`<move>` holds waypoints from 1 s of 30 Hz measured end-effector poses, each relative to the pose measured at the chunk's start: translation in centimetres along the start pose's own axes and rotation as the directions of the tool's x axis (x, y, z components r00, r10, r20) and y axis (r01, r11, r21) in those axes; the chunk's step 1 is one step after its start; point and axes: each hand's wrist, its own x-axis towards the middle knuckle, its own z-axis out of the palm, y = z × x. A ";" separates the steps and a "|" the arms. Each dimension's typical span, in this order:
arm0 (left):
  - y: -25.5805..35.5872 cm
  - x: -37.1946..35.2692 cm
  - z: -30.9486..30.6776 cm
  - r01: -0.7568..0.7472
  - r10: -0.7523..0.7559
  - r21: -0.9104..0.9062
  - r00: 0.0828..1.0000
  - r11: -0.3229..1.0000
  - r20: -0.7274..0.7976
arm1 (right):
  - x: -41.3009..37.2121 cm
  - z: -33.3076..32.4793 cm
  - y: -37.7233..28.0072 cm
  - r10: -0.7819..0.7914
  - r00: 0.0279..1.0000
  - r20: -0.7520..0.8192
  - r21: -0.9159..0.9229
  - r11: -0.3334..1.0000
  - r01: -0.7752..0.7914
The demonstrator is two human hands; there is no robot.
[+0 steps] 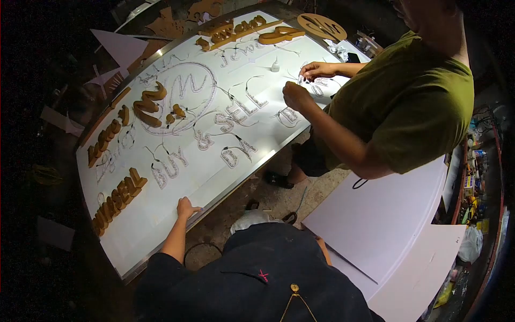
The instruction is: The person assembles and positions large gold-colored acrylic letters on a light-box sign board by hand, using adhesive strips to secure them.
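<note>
My left hand rests on the near edge of the white, lit table, thumb stretched out sideways; it holds nothing. Beyond it on the tabletop lie outlined letters reading BUY, an ampersand and SELL, with thin wires trailing from them. Closer to the edge are the letters DA. Thick gold block letters stand left of my hand. Of my right arm only a strip of forearm shows beside my dark shirt; the right hand is hidden.
A person in an olive shirt stands at the table's right, both hands over small wired letters. A small white bottle stands nearby. Large white sheets lean at right, beside a cluttered shelf. More gold letters lie at the far side.
</note>
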 end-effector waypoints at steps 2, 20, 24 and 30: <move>-0.1 0.1 0.2 -0.006 0.006 0.004 1.000 1.000 -0.006 | -0.1 0.0 0.7 -0.010 1.000 -0.019 0.001 1.000 0.010; -1.4 0.9 1.1 -0.070 0.070 -0.004 0.996 0.998 -0.049 | -2.3 -2.1 -2.2 -0.083 0.973 -0.215 -0.082 0.994 0.067; -5.5 4.6 4.7 -0.251 0.264 0.379 0.964 0.891 0.019 | -2.4 -8.1 -3.5 -0.348 0.726 -0.593 -0.476 0.879 0.033; 2.0 -0.3 0.3 0.102 -0.144 0.367 0.985 0.925 0.091 | -10.2 -23.5 -14.8 -0.414 0.022 -0.910 -0.408 0.886 -0.219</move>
